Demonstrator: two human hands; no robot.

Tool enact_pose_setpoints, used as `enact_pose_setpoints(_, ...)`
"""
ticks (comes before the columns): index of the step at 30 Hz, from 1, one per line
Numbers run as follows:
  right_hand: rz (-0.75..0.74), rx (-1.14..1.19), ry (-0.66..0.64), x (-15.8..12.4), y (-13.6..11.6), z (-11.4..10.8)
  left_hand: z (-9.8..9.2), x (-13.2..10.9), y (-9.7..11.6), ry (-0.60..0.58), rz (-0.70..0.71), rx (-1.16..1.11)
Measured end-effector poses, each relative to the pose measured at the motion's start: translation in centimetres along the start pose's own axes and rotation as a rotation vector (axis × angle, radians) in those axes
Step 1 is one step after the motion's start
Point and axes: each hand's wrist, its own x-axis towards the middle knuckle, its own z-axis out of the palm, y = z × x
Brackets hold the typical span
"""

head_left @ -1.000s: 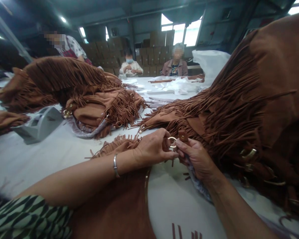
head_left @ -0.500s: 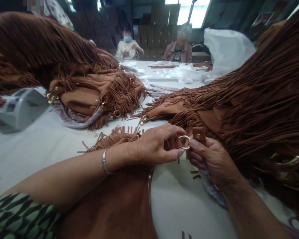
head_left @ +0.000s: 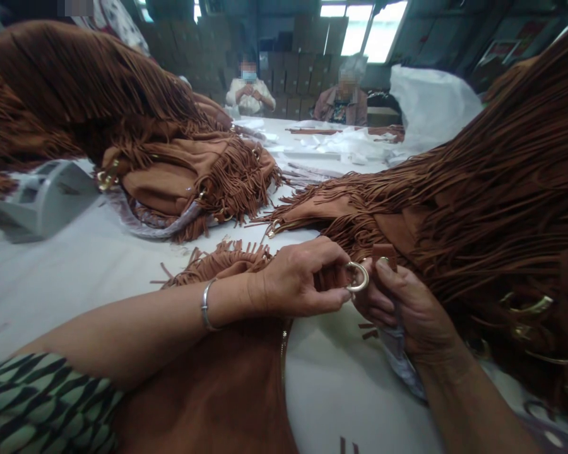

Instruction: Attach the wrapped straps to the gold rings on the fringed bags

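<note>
My left hand (head_left: 307, 277) pinches a gold metal ring (head_left: 358, 277) between thumb and fingers, closed on its left side. Just right of the ring, my right hand (head_left: 407, 299) is closed on a brown leather strap (head_left: 383, 253), whose short end with a gold stud stands up above the thumb. Plastic wrapping (head_left: 402, 362) hangs below that hand, seemingly around the rest of the strap. Under my left forearm lies a brown suede bag (head_left: 208, 391) with a zipper along its right edge and fringe (head_left: 222, 261) at its far end.
Finished-looking fringed bags lie left (head_left: 170, 170) and right (head_left: 478, 189), with gold rings and plastic-wrapped handles. A grey plastic holder (head_left: 42, 202) stands at left on the white table (head_left: 360, 391). White plastic bags (head_left: 430, 113) lie farther back. Two people (head_left: 250, 94) sit across the table.
The ring has turned to face me more and shifted slightly right. My right thumb has moved up onto the strap end's stud, away from the ring.
</note>
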Motion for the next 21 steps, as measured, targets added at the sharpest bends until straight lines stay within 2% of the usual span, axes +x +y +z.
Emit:
enact_pose_setpoints(6, -0.022, -0.007, 0.046, 0.2, -0.3, -0.4, 0.0, 0.1, -0.2, 0.023, 0.014, -0.031)
enact_pose_setpoints(11, 0.011, -0.066, 0.051, 0.1, -0.4, 0.0, 0.0, 0.0, -0.3, -0.023, -0.003, -0.027)
enact_pose_setpoints(16, 0.032, -0.115, 0.070, -0.2, -0.5, 0.2, 0.2, -0.1, -0.5, -0.047, 0.060, 0.004)
enact_pose_setpoints(21, -0.076, -0.093, 0.133, -0.2, -0.3, 0.8, 0.2, -0.1, -0.5, 0.044, -0.018, 0.129)
